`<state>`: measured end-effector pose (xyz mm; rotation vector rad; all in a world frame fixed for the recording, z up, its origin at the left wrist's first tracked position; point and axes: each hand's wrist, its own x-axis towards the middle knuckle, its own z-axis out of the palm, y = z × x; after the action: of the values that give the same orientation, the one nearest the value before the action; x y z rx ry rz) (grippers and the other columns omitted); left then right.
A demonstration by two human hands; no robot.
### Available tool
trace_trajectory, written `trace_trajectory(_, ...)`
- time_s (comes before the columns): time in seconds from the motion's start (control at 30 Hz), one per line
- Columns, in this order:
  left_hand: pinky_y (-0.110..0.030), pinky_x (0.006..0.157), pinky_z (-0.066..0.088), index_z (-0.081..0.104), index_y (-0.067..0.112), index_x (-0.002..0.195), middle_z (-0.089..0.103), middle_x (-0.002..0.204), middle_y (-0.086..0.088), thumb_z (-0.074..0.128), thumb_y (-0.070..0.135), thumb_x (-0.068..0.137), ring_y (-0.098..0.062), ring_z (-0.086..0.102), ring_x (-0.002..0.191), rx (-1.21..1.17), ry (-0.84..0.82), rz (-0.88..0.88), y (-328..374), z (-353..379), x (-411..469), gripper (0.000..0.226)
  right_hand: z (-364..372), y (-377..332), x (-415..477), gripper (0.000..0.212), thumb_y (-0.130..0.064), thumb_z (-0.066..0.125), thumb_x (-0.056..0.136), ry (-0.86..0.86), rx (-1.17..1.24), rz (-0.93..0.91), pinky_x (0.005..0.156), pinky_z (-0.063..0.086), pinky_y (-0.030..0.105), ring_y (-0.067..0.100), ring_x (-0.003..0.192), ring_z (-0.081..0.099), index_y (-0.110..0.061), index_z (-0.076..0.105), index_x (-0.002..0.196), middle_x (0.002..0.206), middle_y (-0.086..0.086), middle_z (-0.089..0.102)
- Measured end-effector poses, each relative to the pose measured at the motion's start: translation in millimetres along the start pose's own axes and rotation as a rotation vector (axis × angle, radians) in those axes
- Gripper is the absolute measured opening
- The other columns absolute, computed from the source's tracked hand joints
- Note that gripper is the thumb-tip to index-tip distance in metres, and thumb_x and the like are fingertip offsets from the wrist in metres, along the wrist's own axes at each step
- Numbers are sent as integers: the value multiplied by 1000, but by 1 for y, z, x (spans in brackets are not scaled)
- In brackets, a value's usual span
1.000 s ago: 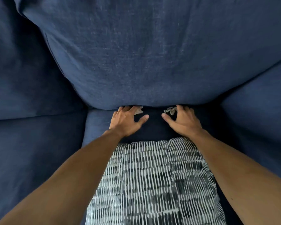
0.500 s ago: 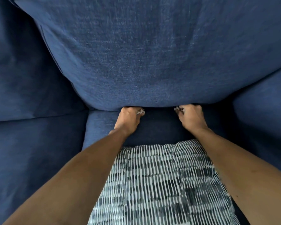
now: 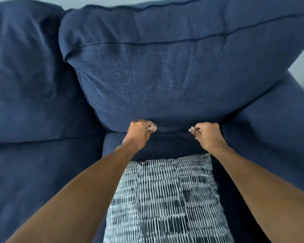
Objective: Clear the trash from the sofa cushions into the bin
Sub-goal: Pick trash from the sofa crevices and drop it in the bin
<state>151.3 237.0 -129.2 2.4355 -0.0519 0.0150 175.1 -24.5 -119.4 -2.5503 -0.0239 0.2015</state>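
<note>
Both my hands sit at the crease where the navy back cushion [image 3: 165, 72] meets the seat cushion [image 3: 165, 146]. My left hand [image 3: 139, 133] is closed into a fist around a small crumpled scrap of pale trash [image 3: 151, 128] that pokes out between thumb and fingers. My right hand [image 3: 207, 135] is also closed, pinching another small pale scrap [image 3: 191, 129] at its fingertips. Both fists are just in front of the back cushion's lower edge. No bin is in view.
A black-and-white patterned throw pillow [image 3: 165, 199] lies on the seat between my forearms. Another navy back cushion [image 3: 25, 76] and seat [image 3: 33, 172] are to the left. The sofa arm [image 3: 279, 128] rises on the right, with pale wall beyond.
My hands went from spread fingers reaching at the scraps to closed fists holding them. The view has tilted up, showing the top of the back cushion.
</note>
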Motion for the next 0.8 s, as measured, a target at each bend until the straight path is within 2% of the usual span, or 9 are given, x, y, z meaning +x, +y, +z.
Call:
trace_trajectory(0.1,-39,86,56,78,13,94,75,97,-8,72,5,88,-24,71,88,5,23,20,24,-20,-15,12,-32,-15,-25,23,-20,67,91,15,22,-15,59,55,41,28,59,61,-7,67,73,62,9,63)
trace_trajectory(0.33,-45,77,58,78,9,94,73,90,-10,73,12,90,-27,69,80,39,23,128,117,-65,-38,7,-133,-24,-83,26,-22,68,89,84,38,-50,58,55,44,28,58,63,-7,66,69,59,9,65)
trace_trajectory(0.53,-41,84,56,78,7,102,73,96,-11,72,13,91,-26,69,88,16,-8,221,217,-72,-61,14,-211,-9,-147,27,-23,67,89,194,52,-60,56,53,45,34,60,60,-3,65,71,61,14,65)
trace_trajectory(0.63,-40,85,56,78,8,102,73,97,-11,73,14,91,-26,69,89,0,-48,267,266,-56,-79,13,-244,14,-185,25,-23,66,90,229,57,-38,58,53,44,32,62,64,-6,67,71,62,12,66)
trace_trajectory(0.7,-36,83,55,78,8,100,73,94,-11,73,13,90,-25,68,86,-11,-68,306,295,-40,-91,13,-261,32,-211,25,-20,66,89,247,63,-27,60,52,42,28,61,64,-4,66,70,61,10,66)
trace_trajectory(0.8,-14,75,46,78,8,99,72,90,-9,72,14,91,-23,66,83,-30,-130,366,342,-9,-116,12,-283,67,-258,26,-20,65,90,266,45,39,60,47,39,26,60,60,-3,66,70,60,8,65)
